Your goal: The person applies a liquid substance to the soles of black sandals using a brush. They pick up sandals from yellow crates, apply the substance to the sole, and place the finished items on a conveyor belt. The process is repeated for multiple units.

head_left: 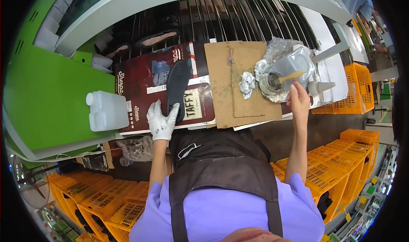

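Observation:
My left hand (161, 123), in a white glove, rests at the near end of a black shoe sole (178, 85). Its thumb touches the sole's edge, while the fingers lie spread to the left on a dark red printed cardboard sheet (138, 88). My bare right hand (299, 99) is just below the wooden handle of a brush (292, 76), apart from it, with fingers loosely bent and nothing visible in them. The brush leans in a small foil-wrapped pot (272, 90). Beside that hand lies a white-nozzled squeeze bottle (317, 87).
A white plastic jug (108, 111) stands at the left by a green surface (44, 84). Brown cardboard (219, 88) bears crumpled foil (247, 85). Behind are metal rollers (213, 18) and dark shoes (155, 35). Orange crates (332, 159) stand on both sides behind me.

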